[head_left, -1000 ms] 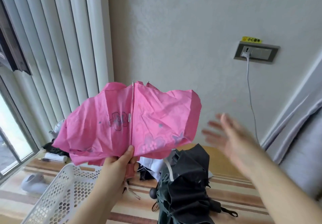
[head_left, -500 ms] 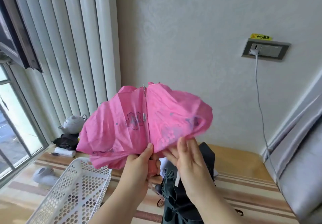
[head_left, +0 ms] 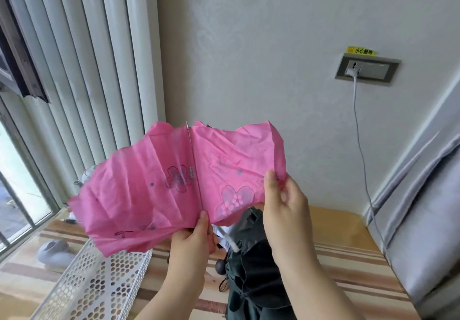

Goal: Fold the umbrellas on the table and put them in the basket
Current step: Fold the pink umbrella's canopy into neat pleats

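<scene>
Pink umbrella (head_left: 179,190) held up over the counter (head_left: 343,230), canopy loose and crumpled, metal rib showing down the middle. Left hand (head_left: 191,242) curled round the base of the canopy at the handle; right hand (head_left: 283,207) pinching the right edge of the fabric between thumb and fingers.

Likely trouble: panels bunching unevenly if pulled from one edge only, leaving a bundle too bulky to wrap; fabric snagging on the exposed rib; canopy slipping out of the pinch, grip being only on a thin hem.

White perforated basket (head_left: 99,280) below and to the left, apparently nothing in it. Black umbrella (head_left: 251,265) unfolded on the counter directly beneath both hands, close enough to catch a lowered pink canopy. Charging cable (head_left: 358,125) hanging down the wall to the right, well apart.
</scene>
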### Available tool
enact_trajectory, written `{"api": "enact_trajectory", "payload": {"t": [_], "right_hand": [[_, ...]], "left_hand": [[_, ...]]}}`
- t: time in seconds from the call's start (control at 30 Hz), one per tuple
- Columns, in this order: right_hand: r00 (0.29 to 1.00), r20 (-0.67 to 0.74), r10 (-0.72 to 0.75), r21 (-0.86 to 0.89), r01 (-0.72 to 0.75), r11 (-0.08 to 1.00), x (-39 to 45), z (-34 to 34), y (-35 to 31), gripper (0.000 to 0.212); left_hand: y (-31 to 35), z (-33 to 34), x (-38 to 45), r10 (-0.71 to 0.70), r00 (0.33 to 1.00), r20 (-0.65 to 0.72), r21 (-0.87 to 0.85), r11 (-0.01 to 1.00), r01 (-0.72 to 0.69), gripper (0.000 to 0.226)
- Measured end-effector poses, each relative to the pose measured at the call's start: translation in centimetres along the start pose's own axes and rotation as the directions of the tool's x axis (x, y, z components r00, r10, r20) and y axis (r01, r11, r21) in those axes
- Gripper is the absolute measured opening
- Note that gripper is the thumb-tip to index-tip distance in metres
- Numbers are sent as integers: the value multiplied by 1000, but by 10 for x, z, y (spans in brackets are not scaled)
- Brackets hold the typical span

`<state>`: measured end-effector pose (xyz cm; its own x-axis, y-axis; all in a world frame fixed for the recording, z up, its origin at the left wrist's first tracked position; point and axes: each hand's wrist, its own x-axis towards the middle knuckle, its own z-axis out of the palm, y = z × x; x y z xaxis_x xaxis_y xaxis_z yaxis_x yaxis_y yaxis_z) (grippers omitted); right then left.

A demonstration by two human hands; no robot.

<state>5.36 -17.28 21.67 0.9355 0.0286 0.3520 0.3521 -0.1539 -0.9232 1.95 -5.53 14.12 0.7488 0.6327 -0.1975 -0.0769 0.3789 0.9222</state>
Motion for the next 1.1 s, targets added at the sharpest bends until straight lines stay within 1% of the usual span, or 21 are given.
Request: {"api": "enact_trajectory", "payload": {"t": [0.03, 0.07, 0.13, 0.17, 0.2, 0.23, 0.3, 0.33, 0.4, 0.43, 0.47, 0.53, 0.63, 0.7, 0.77, 0.87, 0.93, 0.97, 1.0, 1.03, 1.1], "right_hand": [[999, 29, 21, -2, -21, 1000, 0, 0, 0, 42], [998, 58, 28, 44, -31, 999, 1, -2, -1, 46], [991, 109, 81, 279, -109, 954, 4, -8, 0, 40], [981, 145, 126, 398, -174, 901, 7, -12, -1, 35], [972, 185, 147, 469, -219, 856, 11, -19, -2, 34], [963, 226, 147, 498, -244, 832, 15, -25, -4, 36], [942, 326, 79, 505, -244, 828, 19, -39, -5, 42], [926, 373, 51, 461, -233, 857, 18, -44, -6, 48], [902, 431, 24, 238, -139, 961, 12, -50, -2, 68], [902, 432, 14, 132, -79, 988, 8, -48, 0, 75], [916, 402, -5, 64, -23, 998, 3, -43, 1, 78], [960, 268, -80, -5, 84, 996, 0, -33, 5, 79], [979, 133, -153, -95, 166, 981, 6, -26, 10, 85], [971, 83, -225, -183, 237, 954, 9, -24, 11, 79], [958, 58, -282, -276, 287, 917, 11, -19, 10, 73], [953, 55, -299, -436, 292, 851, 21, -19, 6, 70], [913, 30, -407, -518, 363, 775, 26, -27, 2, 68], [892, 18, -452, -523, 393, 756, 26, -31, 0, 68], [887, -12, -461, -499, 394, 771, 23, -35, 0, 68], [900, -55, -432, -448, 365, 816, 20, -37, -2, 68], [950, -109, -293, -335, 243, 910, 17, -40, -4, 65]], "left_hand": [[1, 0, -1, 13, 1000, -5, 5, 1000, -13, 38], [2, -1, -1, 18, 1000, -5, 2, 1000, -18, 37], [8, -2, -1, 3, 1000, 5, -31, 1000, -2, 35], [10, -3, 0, -7, 1000, 15, -51, 999, 8, 34], [12, -5, 1, -15, 1000, 24, -57, 998, 16, 34], [13, -7, 2, -21, 999, 35, -51, 998, 23, 33], [17, -10, 4, -28, 998, 50, -44, 999, 30, 33], [19, -11, 3, -27, 998, 53, -50, 998, 30, 32], [22, -11, 2, -21, 998, 63, -49, 998, 25, 29], [23, -9, 1, -16, 998, 67, -43, 999, 19, 29], [24, -8, 0, -13, 998, 69, -36, 999, 15, 30], [23, -5, -2, -12, 998, 66, -28, 1000, 14, 32], [23, -4, -5, -10, 997, 79, -24, 1000, 12, 32], [24, -3, -5, -4, 997, 76, -17, 1000, 5, 34], [23, -3, -7, 6, 998, 69, -7, 1000, -6, 36], [23, -2, -9, 9, 997, 81, -6, 1000, -8, 33], [28, -2, -7, -6, 996, 87, -28, 1000, 8, 31], [31, -2, -5, -12, 996, 91, -43, 999, 16, 30], [34, -1, -3, -10, 995, 96, -52, 999, 15, 28], [37, 0, -2, 2, 995, 100, -54, 999, 4, 27], [38, 1, 0, 45, 994, 99, -30, 999, -42, 30]]}}
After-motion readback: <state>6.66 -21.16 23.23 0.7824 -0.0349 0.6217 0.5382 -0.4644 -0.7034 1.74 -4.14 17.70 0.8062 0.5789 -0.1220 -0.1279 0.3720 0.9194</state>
